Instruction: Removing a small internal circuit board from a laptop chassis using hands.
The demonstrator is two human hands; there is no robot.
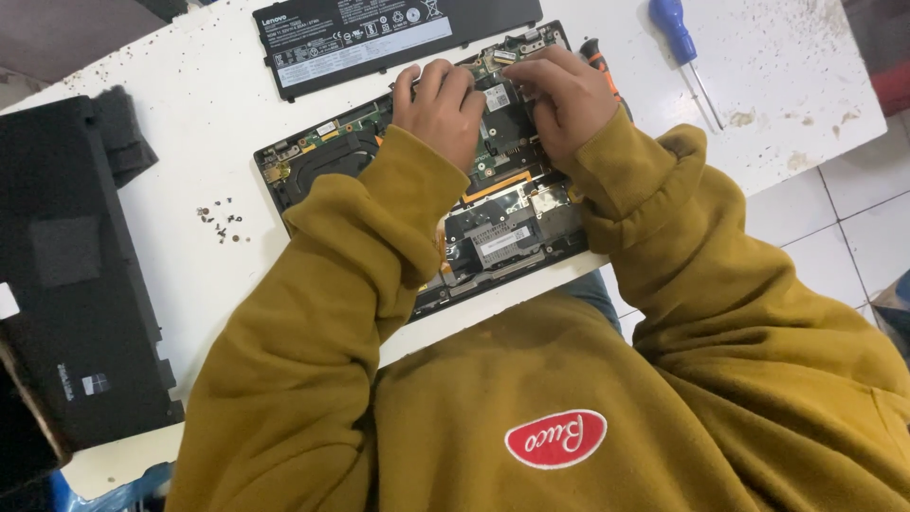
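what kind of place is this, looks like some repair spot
Probably a small electronics repair bench. An opened black laptop with its circuit board bare lies on a stained white table, beside its removed flat black battery pack, a blue-handled screwdriver and a scatter of tiny loose screws.

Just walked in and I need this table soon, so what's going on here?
A person in a mustard sweatshirt has an opened laptop on the white table, its circuit board exposed. The left hand and right hand both press on parts near the board's far edge. Beyond lies a flat black battery; a blue-handled screwdriver lies to the right, loose screws and a black cover panel to the left.
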